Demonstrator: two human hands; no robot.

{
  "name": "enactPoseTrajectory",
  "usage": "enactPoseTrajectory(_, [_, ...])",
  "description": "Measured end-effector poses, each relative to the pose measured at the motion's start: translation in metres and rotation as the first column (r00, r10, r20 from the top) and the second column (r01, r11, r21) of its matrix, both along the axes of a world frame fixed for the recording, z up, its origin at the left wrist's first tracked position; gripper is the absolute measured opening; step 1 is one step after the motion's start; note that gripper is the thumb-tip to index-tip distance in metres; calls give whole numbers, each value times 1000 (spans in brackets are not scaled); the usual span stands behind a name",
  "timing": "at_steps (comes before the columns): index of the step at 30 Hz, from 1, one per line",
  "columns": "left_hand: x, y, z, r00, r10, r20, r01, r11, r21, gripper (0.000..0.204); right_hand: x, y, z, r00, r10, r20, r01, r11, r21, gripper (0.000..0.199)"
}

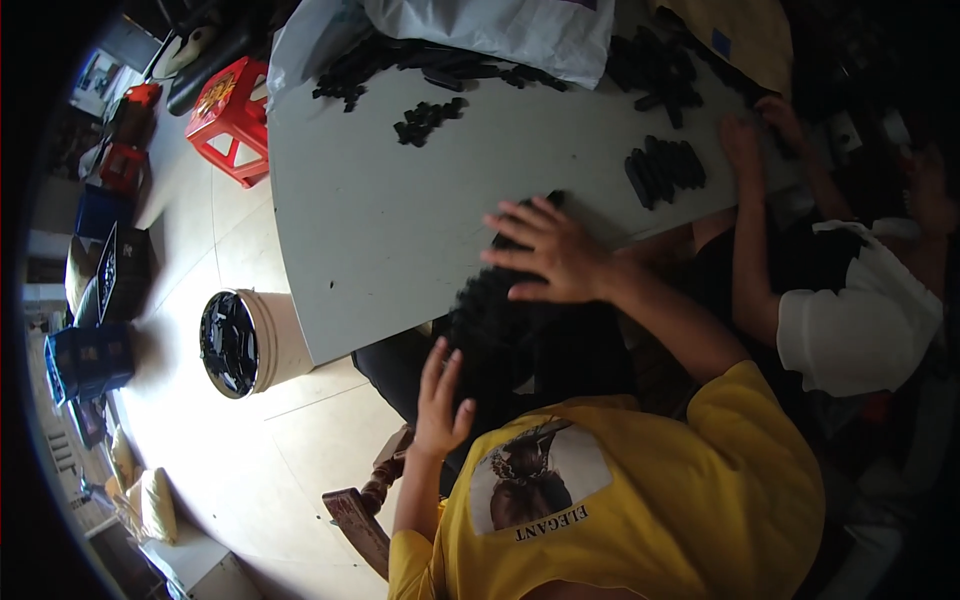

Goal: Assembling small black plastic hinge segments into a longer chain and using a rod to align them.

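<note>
My right hand [560,255] is at the near edge of the table, its fingers spread over dark pieces that show partly beneath it. Below the edge, over my lap, a ridged row of small black pieces [480,300] runs between my hands; it is blurred, and its kind is hard to make out. My left hand [438,405] is held up at the lower end of that row, fingers stretched and thumb apart. I cannot tell whether either hand touches the row. Farther right on the table lies a neat group of black elongated pieces [660,172].
Small black parts [428,122] lie in loose heaps on the grey table [370,220], near a white plastic bag [500,35]. A bucket [280,340] of black pieces stands left of the table, near a red stool [235,125]. Another person's arm [750,230] rests at the right.
</note>
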State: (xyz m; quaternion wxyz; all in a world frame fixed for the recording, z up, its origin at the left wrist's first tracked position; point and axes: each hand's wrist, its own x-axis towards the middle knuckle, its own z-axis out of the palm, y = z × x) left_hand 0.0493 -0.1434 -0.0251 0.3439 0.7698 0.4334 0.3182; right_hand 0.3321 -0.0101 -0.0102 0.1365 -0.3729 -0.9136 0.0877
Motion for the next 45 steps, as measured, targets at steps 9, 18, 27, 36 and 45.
enactPoseTrajectory(9, [2,-42,-24,985,154,-80,-157,987,-35,37,-52,-110,-11,871,218,-441,-329,924,-194,49])
enactPoseTrajectory(18, [3,-1,-4,971,176,-164,-147,973,177,30,109,-6,15,495,-843,-210,866,460,194,78])
enactPoseTrajectory(27, [35,47,26,983,18,-184,46,939,340,38,53,3,-4,584,-811,-20,811,583,59,61])
enactPoseTrajectory(36, [34,79,35,975,218,-44,-185,906,381,36,-97,-13,9,714,-675,-185,672,735,-88,62])
enactPoseTrajectory(45, [70,147,44,847,96,-523,213,840,499,59,69,-146,-5,452,-682,-574,759,633,-154,26])
